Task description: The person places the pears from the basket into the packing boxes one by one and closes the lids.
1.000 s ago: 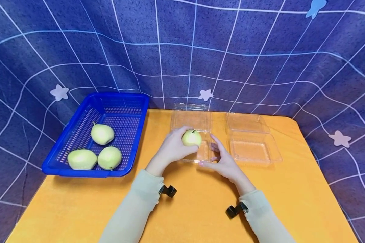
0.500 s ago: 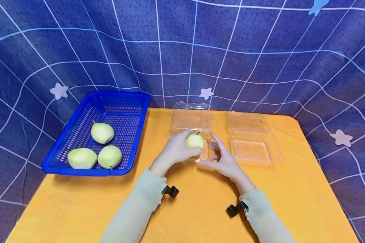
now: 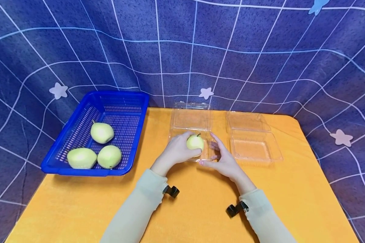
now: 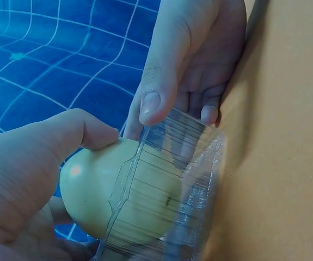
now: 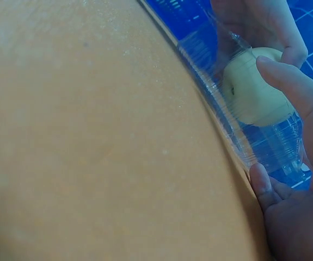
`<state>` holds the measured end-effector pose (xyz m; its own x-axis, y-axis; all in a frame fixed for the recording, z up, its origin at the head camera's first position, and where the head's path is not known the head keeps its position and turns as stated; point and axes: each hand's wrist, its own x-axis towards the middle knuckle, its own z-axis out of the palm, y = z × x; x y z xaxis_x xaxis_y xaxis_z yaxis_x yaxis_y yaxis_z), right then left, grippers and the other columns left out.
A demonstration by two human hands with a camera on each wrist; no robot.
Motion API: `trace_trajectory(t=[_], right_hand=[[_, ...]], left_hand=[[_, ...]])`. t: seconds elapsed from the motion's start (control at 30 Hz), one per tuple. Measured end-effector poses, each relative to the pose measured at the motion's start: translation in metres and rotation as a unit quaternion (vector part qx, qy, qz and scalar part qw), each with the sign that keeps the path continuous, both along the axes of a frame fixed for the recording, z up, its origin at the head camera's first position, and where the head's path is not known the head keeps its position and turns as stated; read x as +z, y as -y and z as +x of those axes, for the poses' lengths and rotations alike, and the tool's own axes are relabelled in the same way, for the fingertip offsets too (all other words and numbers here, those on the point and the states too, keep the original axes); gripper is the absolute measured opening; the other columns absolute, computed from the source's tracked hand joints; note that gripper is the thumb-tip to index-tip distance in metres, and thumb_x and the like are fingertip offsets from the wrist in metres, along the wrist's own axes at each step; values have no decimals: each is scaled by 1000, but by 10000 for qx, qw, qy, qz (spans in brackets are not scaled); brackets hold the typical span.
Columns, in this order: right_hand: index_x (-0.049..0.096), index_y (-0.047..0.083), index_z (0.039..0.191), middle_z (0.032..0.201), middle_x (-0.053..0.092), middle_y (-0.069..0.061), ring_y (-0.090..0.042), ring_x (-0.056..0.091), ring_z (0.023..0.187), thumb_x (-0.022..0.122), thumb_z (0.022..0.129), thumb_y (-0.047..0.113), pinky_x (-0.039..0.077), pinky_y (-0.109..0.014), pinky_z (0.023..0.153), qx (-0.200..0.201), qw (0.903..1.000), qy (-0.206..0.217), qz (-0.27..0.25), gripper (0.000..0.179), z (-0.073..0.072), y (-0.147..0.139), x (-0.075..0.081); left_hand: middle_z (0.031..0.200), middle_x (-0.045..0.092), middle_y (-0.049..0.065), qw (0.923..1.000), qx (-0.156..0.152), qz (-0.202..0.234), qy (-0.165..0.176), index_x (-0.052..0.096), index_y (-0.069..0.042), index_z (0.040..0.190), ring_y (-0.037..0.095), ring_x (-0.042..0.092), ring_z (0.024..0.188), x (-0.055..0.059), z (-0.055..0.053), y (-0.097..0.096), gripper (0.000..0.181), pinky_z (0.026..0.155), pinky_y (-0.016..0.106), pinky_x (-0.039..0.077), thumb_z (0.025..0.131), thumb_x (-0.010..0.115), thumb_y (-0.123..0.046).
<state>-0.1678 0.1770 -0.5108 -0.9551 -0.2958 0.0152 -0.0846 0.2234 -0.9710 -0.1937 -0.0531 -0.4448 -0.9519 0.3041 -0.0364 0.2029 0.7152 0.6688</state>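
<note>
A pale green pear (image 3: 194, 144), stem up, sits in the base of an opened clear plastic clamshell box (image 3: 208, 154). My left hand (image 3: 176, 148) holds that pear from the left, its thumb along the near side. In the left wrist view, the pear (image 4: 88, 187) shows partly through the ribbed box wall. My right hand (image 3: 224, 162) grips the right side of the base, thumb at the near corner and index finger towards the far corner. The thumb (image 4: 153, 103) lies at the rim in the left wrist view. Behind, the lid (image 3: 191, 118) lies flipped back.
To the left stands a blue plastic basket (image 3: 88, 172) with three pears (image 3: 102, 133) in it. A second clear clamshell box (image 3: 250, 150) lies opened to the right. An orange cloth (image 3: 200, 209) covers the table, and a blue grid-patterned curtain (image 3: 176, 57) hangs behind.
My left hand has moved slightly right and lower with the pear, which now sits down in the box base. The right hand has stayed at the box.
</note>
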Motion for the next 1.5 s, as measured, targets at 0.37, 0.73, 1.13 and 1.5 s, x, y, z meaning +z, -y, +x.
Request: trace_trajectory(t=[0.37,0.73,1.13,1.5], right_hand=[[22,35,175,163,46,-17,-35,47,148,96,84,11,55,-29,97,16,10000,-77,-4,120,1,0,2],[21,35,176,163,47,-16,-35,49,146,96,84,12,56,-30,96,24,9999,-78,61,121,0,1,1],[23,41,174,164,47,-16,-35,49,146,96,85,14,56,-34,98,68,9998,-129,109,119,0,1,4],[23,43,173,162,49,-14,-33,50,144,96,86,15,56,-31,95,33,9999,-85,113,118,-1,0,1]], left_hand=[[112,71,5,9998,-128,-97,139,59,-12,153,23,64,85,-2,3,-1,74,74,38,53,87,78,-41],[114,70,5,9995,-162,-248,132,58,-11,154,24,61,93,-4,1,-1,75,75,38,51,89,77,-44],[133,70,8,9994,-201,-241,156,55,-13,159,26,62,106,-6,0,1,77,84,43,54,94,77,-48],[140,71,10,9996,-248,-97,7,55,-16,159,29,70,115,-9,-3,1,67,95,49,57,101,73,-45]])
